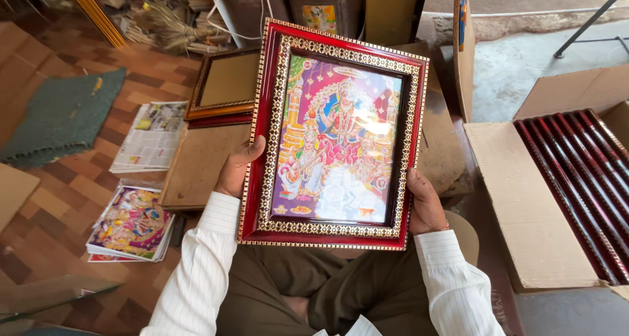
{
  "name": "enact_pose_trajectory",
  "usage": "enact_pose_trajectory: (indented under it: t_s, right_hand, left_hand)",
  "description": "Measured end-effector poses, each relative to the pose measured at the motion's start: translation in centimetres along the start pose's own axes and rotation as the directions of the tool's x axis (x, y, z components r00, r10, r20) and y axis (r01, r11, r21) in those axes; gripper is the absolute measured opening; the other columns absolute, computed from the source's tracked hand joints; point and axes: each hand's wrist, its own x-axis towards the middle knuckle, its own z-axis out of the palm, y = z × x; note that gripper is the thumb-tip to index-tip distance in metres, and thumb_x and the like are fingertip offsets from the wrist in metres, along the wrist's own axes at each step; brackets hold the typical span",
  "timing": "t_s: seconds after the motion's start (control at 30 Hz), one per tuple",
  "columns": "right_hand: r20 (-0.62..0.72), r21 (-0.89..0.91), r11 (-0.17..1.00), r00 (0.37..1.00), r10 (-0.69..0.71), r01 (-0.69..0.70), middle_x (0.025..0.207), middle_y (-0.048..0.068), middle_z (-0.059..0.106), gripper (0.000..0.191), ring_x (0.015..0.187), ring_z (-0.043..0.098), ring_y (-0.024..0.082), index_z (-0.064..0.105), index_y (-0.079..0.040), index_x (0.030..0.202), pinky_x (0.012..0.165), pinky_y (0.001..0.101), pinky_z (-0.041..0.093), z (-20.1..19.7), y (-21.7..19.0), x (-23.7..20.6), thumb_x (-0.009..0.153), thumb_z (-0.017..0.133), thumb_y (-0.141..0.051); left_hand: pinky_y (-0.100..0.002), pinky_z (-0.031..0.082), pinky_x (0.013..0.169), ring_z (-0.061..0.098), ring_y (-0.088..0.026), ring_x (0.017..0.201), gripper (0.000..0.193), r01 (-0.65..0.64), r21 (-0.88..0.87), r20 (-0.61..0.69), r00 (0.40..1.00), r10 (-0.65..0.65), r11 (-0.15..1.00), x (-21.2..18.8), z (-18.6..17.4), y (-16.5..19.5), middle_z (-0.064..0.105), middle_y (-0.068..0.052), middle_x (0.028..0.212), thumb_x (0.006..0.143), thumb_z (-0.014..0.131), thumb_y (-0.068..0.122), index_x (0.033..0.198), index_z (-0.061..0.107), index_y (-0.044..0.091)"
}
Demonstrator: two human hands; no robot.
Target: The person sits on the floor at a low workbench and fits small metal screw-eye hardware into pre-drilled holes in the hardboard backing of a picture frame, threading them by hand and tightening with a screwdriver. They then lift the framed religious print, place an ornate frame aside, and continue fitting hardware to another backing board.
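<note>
Red-lacquered and gilt-edged, the framed picture point(337, 136) is held at the frame's centre, its side rails clasped by the left hand point(237, 169) and right hand point(424, 203). It is judged rigid, moderately heavy, and fragile under glossy glazing; the rails are best gripped.

Left: print stack point(131, 224) and newspaper point(152, 136) lie on the floor; bare tiles beyond
Ahead: wooden board point(196, 165), empty frame point(223, 83) block
Right: open carton point(524, 205) of red mouldings point(583, 178) close by
</note>
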Motion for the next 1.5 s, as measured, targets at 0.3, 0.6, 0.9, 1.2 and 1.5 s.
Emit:
enact_pose_trajectory:
  t_s: [0.3,0.6,0.9,1.2,1.5]
  right_hand:
    - [0.053,0.037,0.996,0.996,-0.077,0.075,0.117,0.01,0.073,0.042,0.1,0.07,0.018,0.062,0.003,0.127,0.088,0.0355,0.056,-0.4,-0.8,-1.3,0.107,0.057,-0.034]
    - [0.06,0.164,0.977,0.987,-0.151,0.139,0.121,0.006,0.071,0.037,0.106,0.067,0.016,0.06,-0.001,0.13,0.093,0.0359,0.054,-1.2,-1.4,-2.0,0.107,0.056,-0.03]
    - [0.185,0.308,0.948,0.982,0.024,-0.081,0.13,0.006,0.067,0.043,0.116,0.065,0.021,0.056,-0.005,0.138,0.099,0.043,0.052,-3.4,-1.0,-1.2,0.105,0.057,-0.033]
    - [-0.028,0.432,0.902,0.999,-0.016,0.027,0.141,0.008,0.062,0.048,0.124,0.061,0.026,0.05,-0.011,0.147,0.11,0.0478,0.047,-3.9,-0.4,0.3,0.104,0.053,-0.031]
    - [-0.308,-0.009,0.892,0.847,-0.433,0.452,0.135,0.009,0.067,0.046,0.12,0.063,0.025,0.056,-0.006,0.143,0.108,0.0448,0.048,0.5,-13.9,-4.7,0.107,0.052,-0.035]
  left_hand:
    - [-0.036,0.058,0.085,0.072,-0.022,0.097,0.048,0.025,0.098,-0.025,0.999,-0.022,0.995,0.1,2.7,1.1,0.072,-0.015,0.117,0.101,0.07,0.027,0.137,0.058,-0.003]
    - [-0.038,0.055,0.094,0.07,-0.023,0.107,0.055,0.009,0.304,-0.129,0.991,0.032,0.953,-0.8,9.6,3.1,0.071,-0.014,0.126,0.097,0.071,0.024,0.142,0.055,-0.004]
    - [-0.036,0.054,0.093,0.069,-0.019,0.109,0.057,0.058,0.481,-0.187,0.982,0.038,0.875,-0.5,16.2,3.5,0.071,-0.009,0.126,0.091,0.073,0.026,0.14,0.06,0.0]
    - [-0.035,0.055,0.08,0.07,-0.02,0.093,0.062,0.132,0.521,-0.095,0.991,-0.097,0.844,6.1,19.0,4.2,0.074,-0.015,0.116,0.102,0.062,0.046,0.132,0.063,-0.009]
    - [-0.039,0.046,0.108,0.059,-0.023,0.128,0.077,-0.246,0.493,0.283,0.952,0.114,0.834,7.8,17.4,6.3,0.056,-0.014,0.149,0.095,0.068,0.045,0.151,0.045,-0.003]
